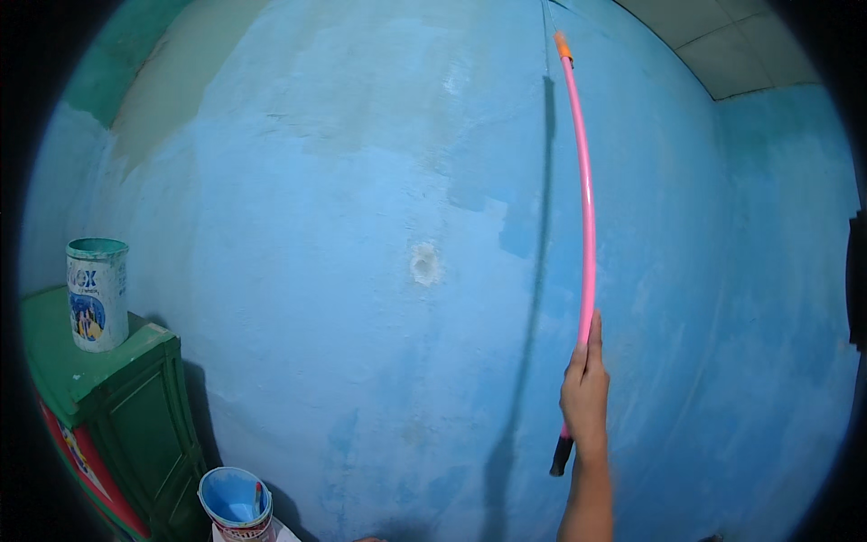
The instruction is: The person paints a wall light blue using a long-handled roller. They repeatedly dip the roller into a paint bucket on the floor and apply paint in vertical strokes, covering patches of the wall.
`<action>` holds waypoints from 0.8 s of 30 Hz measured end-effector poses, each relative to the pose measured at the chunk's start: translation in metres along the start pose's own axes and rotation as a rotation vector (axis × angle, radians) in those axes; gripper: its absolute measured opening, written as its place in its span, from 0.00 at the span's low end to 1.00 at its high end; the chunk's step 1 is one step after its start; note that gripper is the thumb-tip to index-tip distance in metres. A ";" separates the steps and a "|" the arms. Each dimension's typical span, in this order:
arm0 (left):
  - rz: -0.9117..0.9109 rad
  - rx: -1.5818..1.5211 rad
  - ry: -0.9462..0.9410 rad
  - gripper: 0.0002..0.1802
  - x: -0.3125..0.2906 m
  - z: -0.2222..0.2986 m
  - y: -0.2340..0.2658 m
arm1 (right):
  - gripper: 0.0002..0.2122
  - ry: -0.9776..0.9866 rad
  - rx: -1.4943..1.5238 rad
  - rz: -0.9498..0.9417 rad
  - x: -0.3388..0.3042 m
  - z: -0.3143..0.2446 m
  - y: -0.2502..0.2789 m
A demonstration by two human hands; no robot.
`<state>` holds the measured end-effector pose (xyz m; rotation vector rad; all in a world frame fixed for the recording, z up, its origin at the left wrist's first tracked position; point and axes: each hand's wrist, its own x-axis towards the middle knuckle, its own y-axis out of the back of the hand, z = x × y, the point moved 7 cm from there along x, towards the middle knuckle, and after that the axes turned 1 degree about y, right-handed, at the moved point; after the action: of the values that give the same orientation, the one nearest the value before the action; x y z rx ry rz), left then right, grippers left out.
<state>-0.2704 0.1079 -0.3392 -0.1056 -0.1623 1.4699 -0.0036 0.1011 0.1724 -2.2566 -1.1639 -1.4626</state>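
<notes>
My right hand [585, 388] is wrapped round a long pink pole [585, 199], gripping it a little above its black end grip [562, 456]. The index finger lies straight along the shaft. Held upright before the wall, the pole carries an orange fitting [564, 45] at its top, with thin wire running up from it. Whatever tool head is fixed there is mostly cut off by the top edge. I cannot make out my left hand; a small skin-coloured sliver at the bottom edge is too little to name.
The blue wall [343, 343] shows patchy paint and a whitish round patch [424, 264]. At left, a white paint tub [110, 298] stands on a green cabinet [135, 434]. Below it, a bucket [226, 492] has blue paint inside and a brush-like handle. Ceiling panels [722, 45] adjoin the wall.
</notes>
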 end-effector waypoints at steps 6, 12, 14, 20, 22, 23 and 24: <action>-0.019 0.007 0.050 0.16 0.001 -0.011 0.000 | 0.24 -0.043 0.109 0.021 -0.039 0.015 0.008; -0.055 0.004 0.063 0.16 0.008 -0.032 0.001 | 0.23 -0.003 0.035 0.079 -0.022 0.022 0.020; -0.040 0.005 0.066 0.16 0.012 -0.037 0.002 | 0.23 -0.008 0.023 0.083 -0.012 0.021 0.023; -0.064 -0.011 0.042 0.16 0.019 -0.036 -0.004 | 0.24 0.030 0.017 0.100 0.056 -0.011 0.040; -0.014 -0.015 0.076 0.16 0.013 -0.046 0.012 | 0.24 0.039 0.051 0.070 0.098 -0.022 0.020; -0.027 -0.019 0.083 0.16 0.015 -0.048 0.012 | 0.24 0.070 0.039 0.083 0.119 -0.031 0.027; -0.034 -0.014 0.072 0.16 0.019 -0.048 0.010 | 0.24 0.094 0.043 0.077 0.141 -0.040 0.037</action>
<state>-0.2702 0.1293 -0.3871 -0.1664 -0.1149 1.4291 0.0236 0.1249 0.3191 -2.1544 -1.0583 -1.4823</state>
